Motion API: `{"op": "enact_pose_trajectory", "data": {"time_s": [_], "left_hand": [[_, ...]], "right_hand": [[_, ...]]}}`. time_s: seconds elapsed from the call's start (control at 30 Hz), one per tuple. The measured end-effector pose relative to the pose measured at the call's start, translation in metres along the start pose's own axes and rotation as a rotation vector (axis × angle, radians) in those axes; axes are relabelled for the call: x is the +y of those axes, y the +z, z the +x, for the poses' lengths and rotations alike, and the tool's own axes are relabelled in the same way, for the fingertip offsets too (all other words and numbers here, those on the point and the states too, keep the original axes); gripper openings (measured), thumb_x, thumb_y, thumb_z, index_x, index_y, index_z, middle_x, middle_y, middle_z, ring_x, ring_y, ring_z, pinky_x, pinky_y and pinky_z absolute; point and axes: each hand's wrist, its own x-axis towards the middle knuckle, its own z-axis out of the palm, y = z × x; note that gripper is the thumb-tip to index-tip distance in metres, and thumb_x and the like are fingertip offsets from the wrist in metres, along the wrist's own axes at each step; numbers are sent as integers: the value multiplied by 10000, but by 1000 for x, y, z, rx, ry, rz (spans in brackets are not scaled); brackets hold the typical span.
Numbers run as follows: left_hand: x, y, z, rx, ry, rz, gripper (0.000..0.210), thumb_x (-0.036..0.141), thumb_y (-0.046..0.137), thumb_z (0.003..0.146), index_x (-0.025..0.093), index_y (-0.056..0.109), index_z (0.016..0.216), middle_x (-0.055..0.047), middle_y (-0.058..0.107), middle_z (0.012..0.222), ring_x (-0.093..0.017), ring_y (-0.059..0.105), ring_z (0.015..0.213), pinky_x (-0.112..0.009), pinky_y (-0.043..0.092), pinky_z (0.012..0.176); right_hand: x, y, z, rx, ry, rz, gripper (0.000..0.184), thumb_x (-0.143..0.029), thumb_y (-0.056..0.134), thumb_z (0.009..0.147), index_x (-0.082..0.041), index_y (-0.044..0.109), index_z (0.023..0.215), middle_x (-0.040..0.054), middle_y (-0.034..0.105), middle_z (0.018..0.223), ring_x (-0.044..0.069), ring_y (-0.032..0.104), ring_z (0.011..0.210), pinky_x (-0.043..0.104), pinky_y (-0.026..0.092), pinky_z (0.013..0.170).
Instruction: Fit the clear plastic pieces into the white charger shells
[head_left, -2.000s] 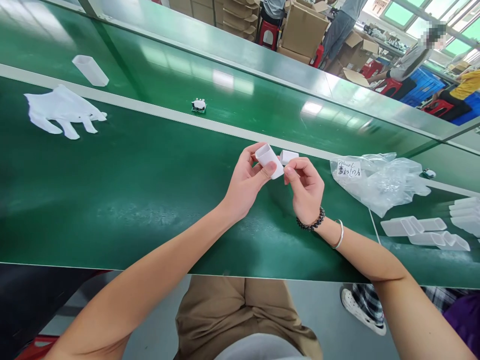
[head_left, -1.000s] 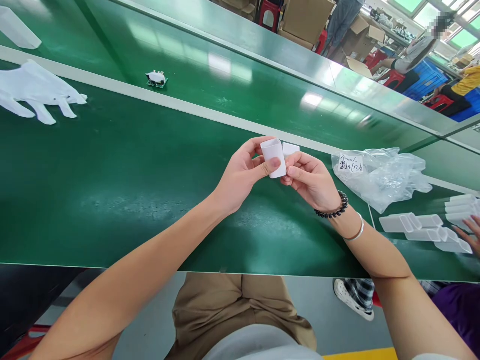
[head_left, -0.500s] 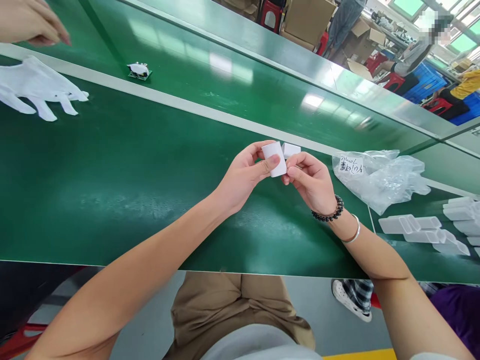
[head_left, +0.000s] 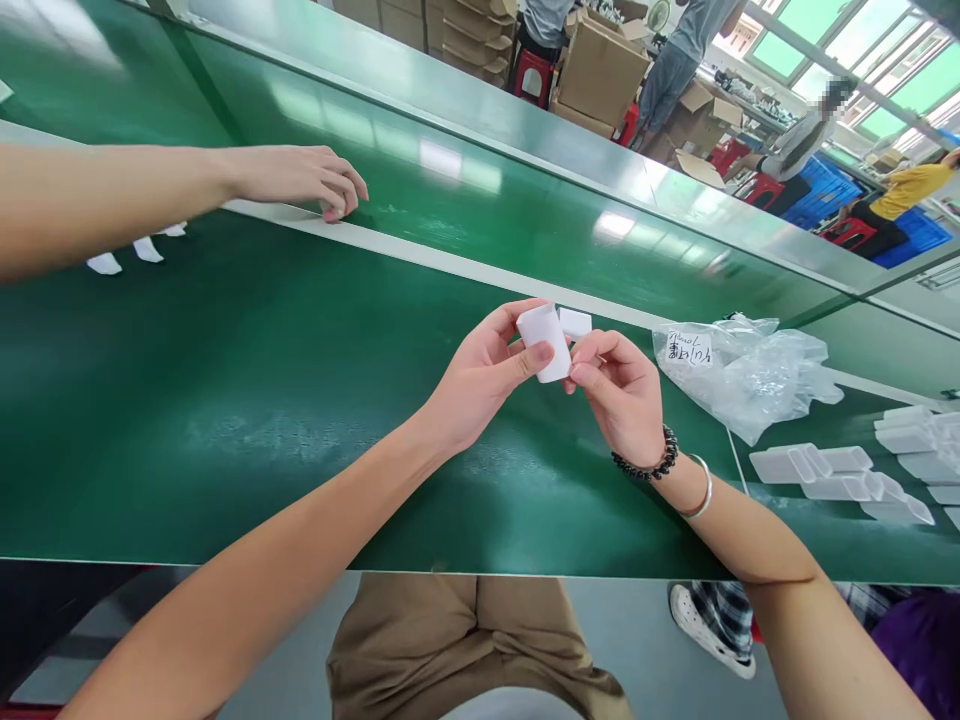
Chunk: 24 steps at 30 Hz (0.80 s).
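A small white plastic casing [head_left: 544,345], shaped like a flat rounded box, is gripped in my left hand [head_left: 491,370] with the thumb pressed across its front. My right hand [head_left: 615,385] is closed in a pinch, its thumb and fingertips touching the casing's lower right edge. Whatever lies between those fingertips is too small to make out. Just behind my hands, a second white piece [head_left: 575,322] shows above the green table [head_left: 300,400], partly hidden by my right fingers.
A clear plastic bag [head_left: 750,375] with a handwritten label lies to the right. Several white casings [head_left: 836,472] are grouped beyond my right forearm. From the left, a co-worker's hand [head_left: 311,182] reaches over the pale strip, the arm partly covering a white glove [head_left: 148,249].
The co-worker's arm has moved rightward across the table, and the small circuit board there is now hidden from sight. My hands keep nearly the same hold; the view has tilted slightly upward.
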Motion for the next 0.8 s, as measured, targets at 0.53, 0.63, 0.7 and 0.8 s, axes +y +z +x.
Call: {"op": "enact_pose_trajectory", "data": {"time_s": [0.53, 0.63, 0.7, 0.8], "left_hand": [[0, 1, -3, -2, -31, 67, 404, 311, 781, 800, 217, 660, 1173, -38, 695, 1054, -150, 644, 907, -263, 521, 814], [-4, 3, -2, -10, -107, 32, 363, 348, 727, 850, 189, 649, 1167, -57, 691, 1099, -174, 653, 988, -302, 526, 901], [-5, 5, -1, 40, -165, 28, 351, 367, 689, 881, 168, 615, 1160, -66, 689, 1081, -181, 656, 1013, -352, 526, 965], [-7, 7, -1, 162, -233, 53, 348, 366, 671, 898, 174, 520, 1146, -59, 695, 1034, -165, 673, 969, -406, 548, 968]], "right_hand": [[-19, -9, 7, -159, 231, 40, 277, -294, 852, 730, -182, 598, 740, -40, 579, 673, 85, 532, 569, 250, 450, 562], [-15, -11, 9, -136, 261, 7, 335, -325, 878, 690, -188, 595, 805, -61, 536, 648, 69, 468, 532, 221, 385, 502], [-11, -11, 10, -103, 264, 15, 376, -321, 879, 689, -212, 590, 903, -86, 471, 614, 67, 407, 540, 206, 361, 508], [-3, -11, 12, -72, 289, -16, 516, -307, 872, 694, -270, 574, 1113, -86, 437, 646, 95, 413, 619, 216, 424, 591]]}}
